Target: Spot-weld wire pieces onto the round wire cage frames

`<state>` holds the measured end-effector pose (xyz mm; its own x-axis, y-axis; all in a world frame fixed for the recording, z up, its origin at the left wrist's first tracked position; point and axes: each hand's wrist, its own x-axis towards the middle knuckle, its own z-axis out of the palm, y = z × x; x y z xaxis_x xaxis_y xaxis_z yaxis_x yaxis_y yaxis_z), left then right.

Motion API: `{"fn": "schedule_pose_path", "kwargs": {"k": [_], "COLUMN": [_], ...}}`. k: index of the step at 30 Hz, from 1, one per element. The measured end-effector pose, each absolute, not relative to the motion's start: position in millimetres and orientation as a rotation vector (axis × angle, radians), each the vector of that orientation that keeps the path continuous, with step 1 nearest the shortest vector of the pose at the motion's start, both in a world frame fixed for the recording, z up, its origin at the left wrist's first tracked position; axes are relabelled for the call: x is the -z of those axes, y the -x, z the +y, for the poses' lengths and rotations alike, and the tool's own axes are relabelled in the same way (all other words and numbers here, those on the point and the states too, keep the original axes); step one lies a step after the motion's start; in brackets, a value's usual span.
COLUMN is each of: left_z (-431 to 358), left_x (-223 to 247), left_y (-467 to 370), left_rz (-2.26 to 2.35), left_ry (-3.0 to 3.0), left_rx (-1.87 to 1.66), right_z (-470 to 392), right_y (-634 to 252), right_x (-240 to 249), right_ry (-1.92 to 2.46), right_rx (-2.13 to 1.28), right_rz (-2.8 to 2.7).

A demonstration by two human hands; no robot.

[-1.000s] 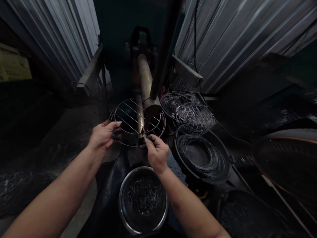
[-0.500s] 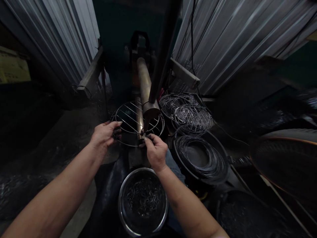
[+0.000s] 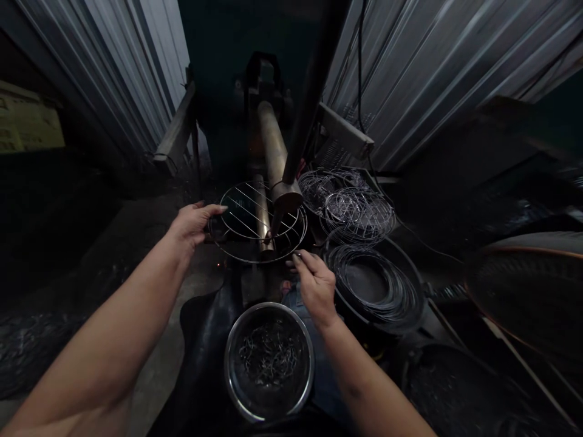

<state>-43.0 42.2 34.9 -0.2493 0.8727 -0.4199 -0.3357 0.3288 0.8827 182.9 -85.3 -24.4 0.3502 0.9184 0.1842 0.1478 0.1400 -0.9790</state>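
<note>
left grip (image 3: 190, 224) on rack (image 3: 248, 212), wire bits (image 3: 269, 355) in bowl (image 3: 268, 399)

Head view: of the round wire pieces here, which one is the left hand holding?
The round wire rack with parallel bars, held at its rim by the left hand. The others, a tangled pile and a coil, lie to the right, unheld.

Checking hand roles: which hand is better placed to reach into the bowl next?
Right, probably: the right hand is nearer the bowl, while the left hand holds the rack. Can't tell whether the right hand is free.
</note>
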Motion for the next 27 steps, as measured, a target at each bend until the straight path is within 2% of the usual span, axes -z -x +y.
{"fn": "schedule_pose_path", "kwargs": {"k": [8,12,17,23,27], "left_z": [47.6,48.2,41.1,-5.6,-29.4], "left_x": [-34.1,-39.4,-40.3,-22.0,-16.8], "left_y": [40.0,36.2,36.1,26.2,16.6], "left_rz": [1.342,1.357,1.356,1.332,1.290], "left_ry": [-0.604,-0.609,-0.596,-0.470,-0.435], "left_rx": [-1.210,-1.223,-1.230,-1.387,-1.523], "right_z": [-100.6,-106.6,-111.8,-96.8,-86.1], "right_y": [-202.4,-197.3,-189.6,-154.9,-139.8], "right_x": [61.6,64.3,44.0,3.6,4.7], "right_ry": [1.321,1.337,1.295,1.089,1.187], "right_rx": [-0.965,-0.974,-0.932,-0.862,-0.844], "right_rz": [-0.836,-0.935,-1.097,-1.214,-1.256]}}
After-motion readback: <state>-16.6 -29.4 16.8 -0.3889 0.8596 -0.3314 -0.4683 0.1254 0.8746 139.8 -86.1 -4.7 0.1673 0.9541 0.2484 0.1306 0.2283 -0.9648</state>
